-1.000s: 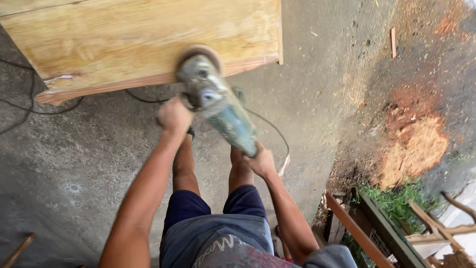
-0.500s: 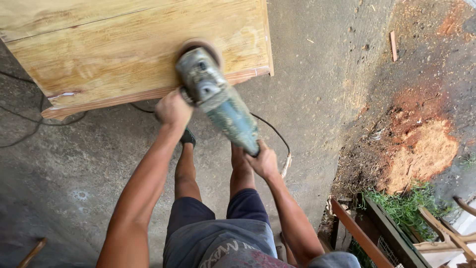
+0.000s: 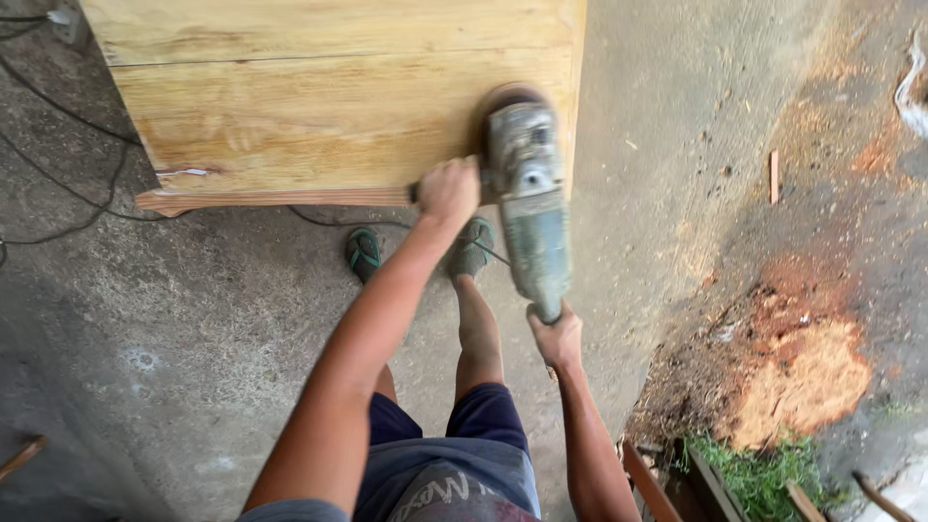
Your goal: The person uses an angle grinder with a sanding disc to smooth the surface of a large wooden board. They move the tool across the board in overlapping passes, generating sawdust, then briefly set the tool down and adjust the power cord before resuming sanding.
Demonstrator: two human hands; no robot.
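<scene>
Both hands grip 1 grinder [image 3: 530, 208]: the left hand [image 3: 449, 190] wraps its side handle, the right hand [image 3: 555, 333] its rear, long axis pointing away onto the wooden panel [image 3: 319, 106].

Plywood box [image 3: 319, 106] blocks ahead — right side seemingly open.

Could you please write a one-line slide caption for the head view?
Both hands hold an angle grinder against a plywood panel: left hand on side handle, right hand at rear.
</scene>
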